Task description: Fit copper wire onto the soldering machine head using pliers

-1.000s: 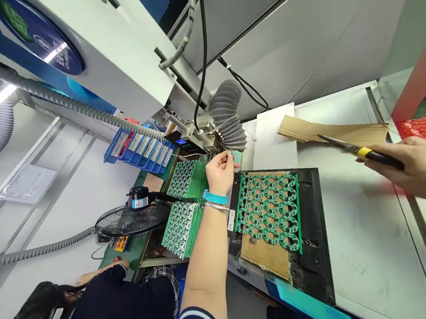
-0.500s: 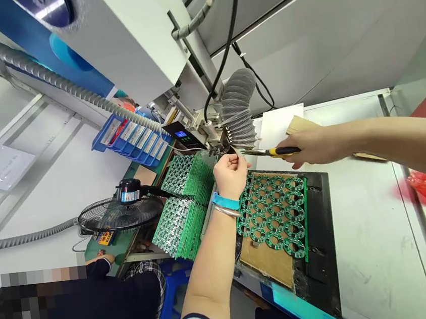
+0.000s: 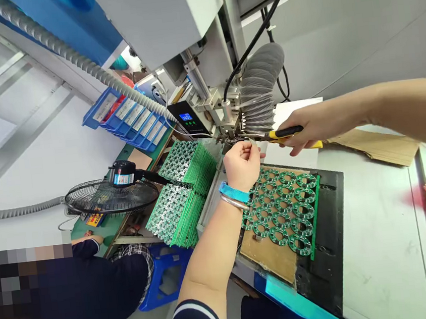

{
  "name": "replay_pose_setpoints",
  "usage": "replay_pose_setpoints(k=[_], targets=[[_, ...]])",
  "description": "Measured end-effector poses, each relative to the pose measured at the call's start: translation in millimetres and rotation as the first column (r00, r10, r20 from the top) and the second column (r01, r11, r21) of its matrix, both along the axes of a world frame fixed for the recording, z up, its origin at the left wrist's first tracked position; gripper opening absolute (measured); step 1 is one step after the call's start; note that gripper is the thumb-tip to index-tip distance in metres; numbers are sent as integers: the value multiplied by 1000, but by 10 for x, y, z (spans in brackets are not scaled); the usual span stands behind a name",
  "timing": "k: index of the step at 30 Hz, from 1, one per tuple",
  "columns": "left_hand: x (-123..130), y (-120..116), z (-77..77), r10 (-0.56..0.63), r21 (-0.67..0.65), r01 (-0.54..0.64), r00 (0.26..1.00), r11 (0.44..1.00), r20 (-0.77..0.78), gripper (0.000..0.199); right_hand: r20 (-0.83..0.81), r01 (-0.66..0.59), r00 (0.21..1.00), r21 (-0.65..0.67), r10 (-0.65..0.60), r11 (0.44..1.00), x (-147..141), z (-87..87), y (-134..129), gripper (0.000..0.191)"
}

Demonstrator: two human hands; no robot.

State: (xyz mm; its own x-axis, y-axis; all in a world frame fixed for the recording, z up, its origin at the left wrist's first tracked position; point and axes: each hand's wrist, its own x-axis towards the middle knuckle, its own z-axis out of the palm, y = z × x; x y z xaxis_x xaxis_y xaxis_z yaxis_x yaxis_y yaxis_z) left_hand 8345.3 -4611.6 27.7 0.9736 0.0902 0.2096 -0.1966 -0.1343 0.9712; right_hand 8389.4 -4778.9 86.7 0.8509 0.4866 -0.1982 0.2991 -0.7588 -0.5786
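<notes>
My right hand [image 3: 298,129] holds long-nosed pliers [image 3: 284,132] with yellow and black handles. Their jaws point left at the soldering head [image 3: 230,129] of the machine. My left hand [image 3: 242,165] wears a blue wrist strap [image 3: 233,192] and a bangle. Its fingers are pinched together just below the plier tips, and what they hold, if anything, is too small to make out. Below the hands, a panel of green ring-shaped circuit boards [image 3: 279,206] lies on a black fixture plate [image 3: 330,228] with a brown board under it.
Stacks of green circuit panels [image 3: 179,198] stand left of the fixture. A black fan [image 3: 112,195] and blue bins [image 3: 128,118] are further left. A grey duct hose [image 3: 264,85] curves behind the head. Cardboard [image 3: 379,144] lies at right. A co-worker [image 3: 97,293] sits at lower left.
The camera view has shifted, bringing the machine head closer. A second yellow handle of the pliers now shows below my right hand, and more cardboard is visible. My left hand stays near the head.
</notes>
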Motion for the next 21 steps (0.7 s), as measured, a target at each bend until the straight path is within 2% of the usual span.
replay_pose_setpoints(k=[2,3,8,11,14,16,18,21], targets=[[0,-18,-6,-4,-13,4,1000,1000,-2,17,-296,-19,955,6,20,1000,40,34,-15,14],[0,-26,-9,-5,-22,5,1000,1000,-6,18,-384,-10,923,10,13,1000,56,54,-20,17],[7,-26,1,-27,-65,24,999,998,-36,18,-461,87,884,-5,-79,996,137,118,-19,33],[15,-6,11,-31,-101,24,997,995,-69,17,-438,95,895,-3,-87,995,173,140,0,35],[30,6,-8,-17,-147,0,993,989,-113,19,-395,75,914,-48,-88,996,158,163,27,27],[47,8,-34,-25,-185,-3,988,983,-151,20,-348,45,936,-24,-51,999,123,132,27,23],[68,8,-55,-54,-229,9,980,973,-191,22,-220,61,975,71,-44,996,79,30,3,25],[85,3,-52,-93,-293,15,963,956,-253,24,6,168,985,224,-174,960,21,-229,-65,42]])
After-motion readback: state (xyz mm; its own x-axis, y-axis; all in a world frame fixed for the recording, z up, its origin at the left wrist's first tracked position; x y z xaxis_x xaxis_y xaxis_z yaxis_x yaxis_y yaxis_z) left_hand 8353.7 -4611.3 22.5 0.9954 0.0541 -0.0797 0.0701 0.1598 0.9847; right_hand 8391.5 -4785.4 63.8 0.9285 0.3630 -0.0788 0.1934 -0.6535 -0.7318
